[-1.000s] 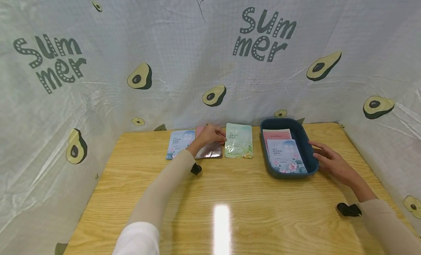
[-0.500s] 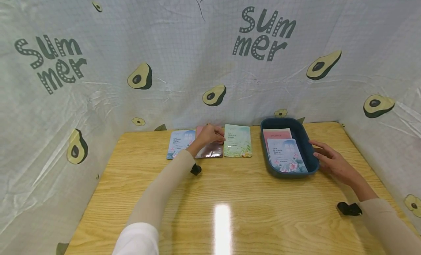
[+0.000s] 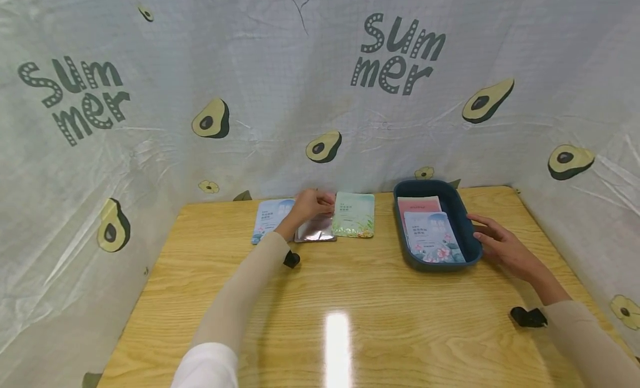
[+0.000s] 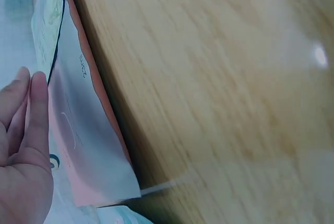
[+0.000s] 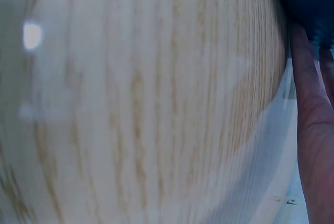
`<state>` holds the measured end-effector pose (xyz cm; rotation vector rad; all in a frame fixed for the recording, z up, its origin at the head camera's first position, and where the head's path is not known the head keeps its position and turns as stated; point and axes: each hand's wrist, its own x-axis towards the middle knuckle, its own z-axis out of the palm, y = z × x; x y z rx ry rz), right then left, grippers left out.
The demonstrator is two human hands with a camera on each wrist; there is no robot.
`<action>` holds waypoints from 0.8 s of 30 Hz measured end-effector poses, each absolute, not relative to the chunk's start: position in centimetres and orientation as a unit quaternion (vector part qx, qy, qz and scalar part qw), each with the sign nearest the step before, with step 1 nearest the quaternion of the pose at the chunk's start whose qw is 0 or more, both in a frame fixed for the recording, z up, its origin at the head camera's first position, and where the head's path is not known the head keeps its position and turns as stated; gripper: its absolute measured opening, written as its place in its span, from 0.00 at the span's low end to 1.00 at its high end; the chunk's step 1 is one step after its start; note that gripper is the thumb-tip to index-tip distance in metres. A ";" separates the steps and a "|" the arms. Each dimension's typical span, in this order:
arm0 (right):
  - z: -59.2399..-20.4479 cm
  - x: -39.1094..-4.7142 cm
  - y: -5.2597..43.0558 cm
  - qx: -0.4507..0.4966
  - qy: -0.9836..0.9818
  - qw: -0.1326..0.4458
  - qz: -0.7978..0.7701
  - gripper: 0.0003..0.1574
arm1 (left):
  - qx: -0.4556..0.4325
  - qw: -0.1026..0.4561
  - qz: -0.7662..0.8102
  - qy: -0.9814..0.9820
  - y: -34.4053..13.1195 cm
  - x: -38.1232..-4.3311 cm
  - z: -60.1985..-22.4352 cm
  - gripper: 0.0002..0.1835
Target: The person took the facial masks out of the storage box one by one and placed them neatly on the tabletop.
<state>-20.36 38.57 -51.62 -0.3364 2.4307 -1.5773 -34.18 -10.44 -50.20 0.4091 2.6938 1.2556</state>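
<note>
My left hand (image 3: pixel 310 205) pinches the left edge of a pale green sheet mask packet (image 3: pixel 355 215) at the back of the table. That packet's left side overlaps a pink sheet mask packet (image 3: pixel 316 232), whose upper part is hidden under the hand. In the left wrist view, the fingertips (image 4: pixel 37 85) meet at the green packet's edge above the pink one (image 4: pixel 88 135). A light blue packet (image 3: pixel 270 215) lies left of them. My right hand (image 3: pixel 507 252) touches the right side of a dark blue bin (image 3: pixel 440 267), its fingers extended.
Inside the bin, a light blue floral packet (image 3: pixel 432 235) lies over a pink one (image 3: pixel 420 203). The wooden table (image 3: pixel 360 299) meets a printed cloth (image 3: pixel 270 99) at the back and sides. A black strap piece (image 3: pixel 529 317) sits at the right wrist.
The green packet has moved left with my left hand, from beside the pink packet to partly over it. My right hand has stayed at the bin.
</note>
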 end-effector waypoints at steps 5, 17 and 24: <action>-51.7 -20.5 38.6 -0.105 0.823 0.113 -0.546 0.36 | 0.144 0.067 0.406 0.900 -11.0 -34.0 -50.0 0.10; -51.9 -20.4 38.6 -0.147 0.801 0.109 -0.570 0.35 | 0.123 0.150 0.519 0.832 -10.2 -32.5 -50.2 0.12; -52.1 -20.4 38.8 -0.150 0.799 0.106 -0.573 0.35 | 0.182 0.156 0.519 0.820 -10.5 -32.4 -50.3 0.14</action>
